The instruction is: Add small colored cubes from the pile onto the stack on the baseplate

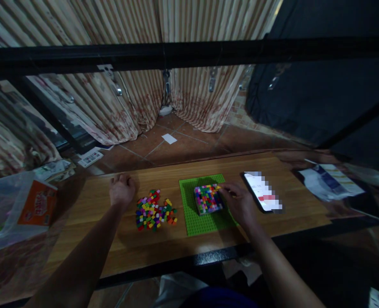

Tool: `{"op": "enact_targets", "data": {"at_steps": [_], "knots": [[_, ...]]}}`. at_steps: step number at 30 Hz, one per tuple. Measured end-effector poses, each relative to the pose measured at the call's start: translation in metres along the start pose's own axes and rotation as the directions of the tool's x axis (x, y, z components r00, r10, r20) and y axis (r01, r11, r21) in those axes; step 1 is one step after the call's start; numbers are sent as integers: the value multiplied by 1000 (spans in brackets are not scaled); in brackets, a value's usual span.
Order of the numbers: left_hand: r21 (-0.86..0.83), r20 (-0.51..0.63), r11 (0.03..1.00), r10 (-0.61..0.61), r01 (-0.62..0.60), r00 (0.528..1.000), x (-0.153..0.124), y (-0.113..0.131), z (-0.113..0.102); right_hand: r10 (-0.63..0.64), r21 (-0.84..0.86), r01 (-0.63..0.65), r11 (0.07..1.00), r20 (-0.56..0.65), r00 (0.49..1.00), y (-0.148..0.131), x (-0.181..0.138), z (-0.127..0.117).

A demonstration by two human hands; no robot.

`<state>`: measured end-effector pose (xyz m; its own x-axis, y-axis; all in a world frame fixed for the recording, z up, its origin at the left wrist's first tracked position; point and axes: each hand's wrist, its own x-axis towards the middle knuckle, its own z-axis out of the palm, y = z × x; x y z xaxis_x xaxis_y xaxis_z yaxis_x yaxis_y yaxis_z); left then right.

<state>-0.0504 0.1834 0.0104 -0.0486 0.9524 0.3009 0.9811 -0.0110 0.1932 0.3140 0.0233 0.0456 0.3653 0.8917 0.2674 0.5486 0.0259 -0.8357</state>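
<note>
On the brown wooden surface (112, 239), the flat green studded baseplate (205, 222) lay nearest, with the loose pile of small multicoloured cubes (154, 211) just beside it at 9 o'clock. On the plate's far half stood the square block of multicoloured cubes (208, 199). The right hand (240, 203) was the nearer one: the block lay at 9 o'clock from its grip, fingertips touching the block's right edge, though I could not tell whether they clamped it. The left hand (121, 191), its grip curled together, rested at 10 o'clock of the pile, well apart from the block. A black smartphone (262, 194) lay just right of the right hand.
</note>
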Motion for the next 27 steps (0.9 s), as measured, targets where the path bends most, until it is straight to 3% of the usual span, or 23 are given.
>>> {"op": "enact_targets", "data": {"at_steps": [11, 21, 27], "knots": [[-39, 2, 999, -1, 1, 1000, 1, -2, 2, 63, 185, -82, 979, 104, 993, 9, 12, 6], [-55, -11, 998, -3, 3, 1000, 0, -4, 4, 313, 501, -312, 807, 85, 946, 12, 13, 11], [-64, -10, 998, -4, 3, 1000, -1, -3, 3, 359, 475, -353, 806, 83, 930, 5, 17, 17]]}}
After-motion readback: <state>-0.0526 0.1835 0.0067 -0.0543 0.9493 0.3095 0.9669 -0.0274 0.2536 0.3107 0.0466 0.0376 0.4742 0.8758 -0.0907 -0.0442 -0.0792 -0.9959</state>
